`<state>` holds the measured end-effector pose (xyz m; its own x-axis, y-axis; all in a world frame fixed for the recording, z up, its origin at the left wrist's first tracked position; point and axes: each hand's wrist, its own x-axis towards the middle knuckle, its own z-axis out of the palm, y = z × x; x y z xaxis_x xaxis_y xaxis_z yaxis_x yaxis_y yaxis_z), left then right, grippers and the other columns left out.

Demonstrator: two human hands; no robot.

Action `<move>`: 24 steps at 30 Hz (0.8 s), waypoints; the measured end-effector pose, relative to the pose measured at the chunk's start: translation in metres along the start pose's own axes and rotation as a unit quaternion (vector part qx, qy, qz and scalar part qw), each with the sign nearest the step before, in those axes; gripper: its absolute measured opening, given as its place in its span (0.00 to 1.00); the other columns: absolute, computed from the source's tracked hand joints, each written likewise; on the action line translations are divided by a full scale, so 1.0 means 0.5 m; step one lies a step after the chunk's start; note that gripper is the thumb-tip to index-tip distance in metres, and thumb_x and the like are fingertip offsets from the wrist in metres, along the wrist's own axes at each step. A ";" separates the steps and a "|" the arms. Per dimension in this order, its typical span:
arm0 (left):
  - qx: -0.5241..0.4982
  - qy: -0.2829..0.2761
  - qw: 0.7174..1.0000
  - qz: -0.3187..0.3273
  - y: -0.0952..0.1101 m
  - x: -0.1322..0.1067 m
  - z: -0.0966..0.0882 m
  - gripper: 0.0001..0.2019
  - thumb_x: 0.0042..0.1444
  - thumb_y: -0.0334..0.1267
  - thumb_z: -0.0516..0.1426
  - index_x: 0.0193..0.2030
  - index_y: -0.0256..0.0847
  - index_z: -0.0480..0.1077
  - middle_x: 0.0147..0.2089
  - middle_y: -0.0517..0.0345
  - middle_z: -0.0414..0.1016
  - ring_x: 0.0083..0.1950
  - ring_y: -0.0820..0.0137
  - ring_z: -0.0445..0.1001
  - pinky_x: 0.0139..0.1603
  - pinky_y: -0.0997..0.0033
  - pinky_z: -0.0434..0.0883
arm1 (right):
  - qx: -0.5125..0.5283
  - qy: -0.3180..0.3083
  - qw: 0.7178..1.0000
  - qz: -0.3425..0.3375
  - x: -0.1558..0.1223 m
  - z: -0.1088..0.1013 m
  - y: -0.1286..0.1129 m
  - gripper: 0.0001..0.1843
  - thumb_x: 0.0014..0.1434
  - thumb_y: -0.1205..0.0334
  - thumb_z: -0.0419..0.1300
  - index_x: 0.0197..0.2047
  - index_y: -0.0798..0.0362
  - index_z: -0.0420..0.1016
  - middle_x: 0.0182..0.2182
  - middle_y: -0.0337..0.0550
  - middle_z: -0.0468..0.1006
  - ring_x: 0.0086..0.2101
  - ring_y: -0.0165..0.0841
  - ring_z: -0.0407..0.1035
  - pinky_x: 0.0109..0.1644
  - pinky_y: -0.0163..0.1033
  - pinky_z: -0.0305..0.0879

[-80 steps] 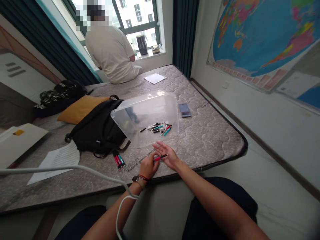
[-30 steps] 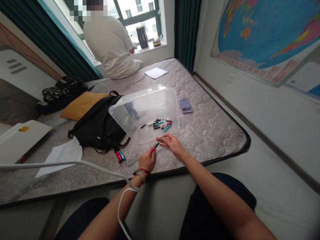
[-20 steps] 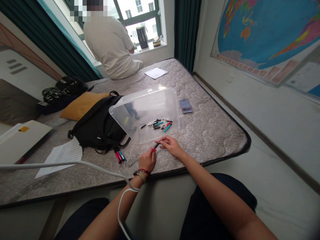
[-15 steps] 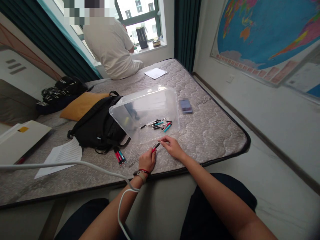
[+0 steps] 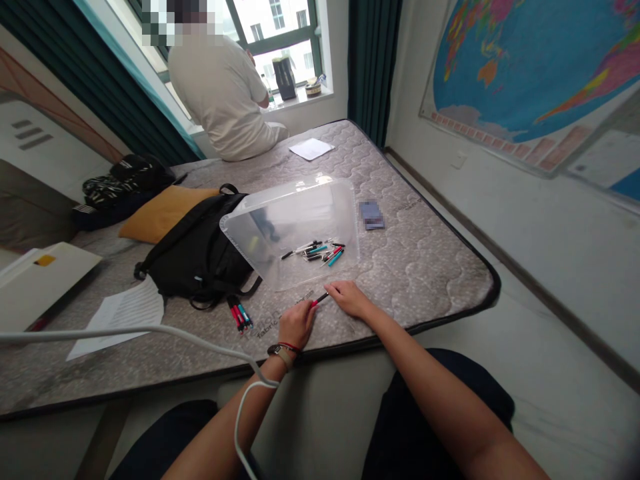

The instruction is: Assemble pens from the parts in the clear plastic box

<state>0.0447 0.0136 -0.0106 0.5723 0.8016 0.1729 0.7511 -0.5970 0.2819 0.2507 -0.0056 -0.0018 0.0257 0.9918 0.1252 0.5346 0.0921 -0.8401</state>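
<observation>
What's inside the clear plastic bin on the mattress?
A loose cluster of pens, some red, some teal, lies in the clear plastic bin. Pens lower in the cluster are partly covered by those above, so they can't be counted.

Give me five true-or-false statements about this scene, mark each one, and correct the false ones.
The red-and-black pen lies inside the clear plastic container. False: it is by the hands, just outside the container's front edge.

The left hand wears a wristwatch and a red band. True.

The black backpack sits right of the container. False: it sits to the left.

A seated person faces the window. True.

The right hand rests on a world map. False: it is over the mattress; the world map is on the wall.
</observation>
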 end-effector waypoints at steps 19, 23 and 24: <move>0.016 -0.014 1.000 0.000 0.005 0.002 -0.008 0.17 0.69 0.47 0.45 0.43 0.44 0.72 0.36 0.54 0.79 0.37 0.67 0.76 0.36 0.71 0.63 | 0.031 -0.004 0.999 -0.021 -0.005 -0.012 0.003 0.14 0.65 0.58 0.54 0.28 0.52 0.71 0.23 0.37 0.73 0.27 0.31 0.65 0.33 0.35 0.53; 0.015 -0.013 1.000 0.007 0.005 0.002 -0.007 0.17 0.69 0.47 0.45 0.43 0.44 0.72 0.36 0.54 0.79 0.38 0.67 0.76 0.37 0.71 0.63 | -0.008 -0.011 1.000 -0.026 -0.001 -0.009 0.008 0.19 0.66 0.58 0.52 0.24 0.52 0.69 0.21 0.37 0.70 0.25 0.30 0.62 0.32 0.36 0.50; 0.014 -0.011 1.000 0.010 0.005 0.002 -0.006 0.17 0.69 0.47 0.45 0.43 0.44 0.72 0.37 0.55 0.79 0.38 0.67 0.76 0.37 0.71 0.63 | -0.018 -0.008 0.999 -0.026 0.000 -0.008 0.009 0.20 0.66 0.58 0.52 0.23 0.52 0.68 0.20 0.37 0.69 0.24 0.30 0.61 0.31 0.36 0.49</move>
<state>0.0459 0.0131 -0.0067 0.5943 0.7887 0.1574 0.7483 -0.6139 0.2511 0.2566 -0.0054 -0.0033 -0.0167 0.9871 0.1592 0.5643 0.1407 -0.8135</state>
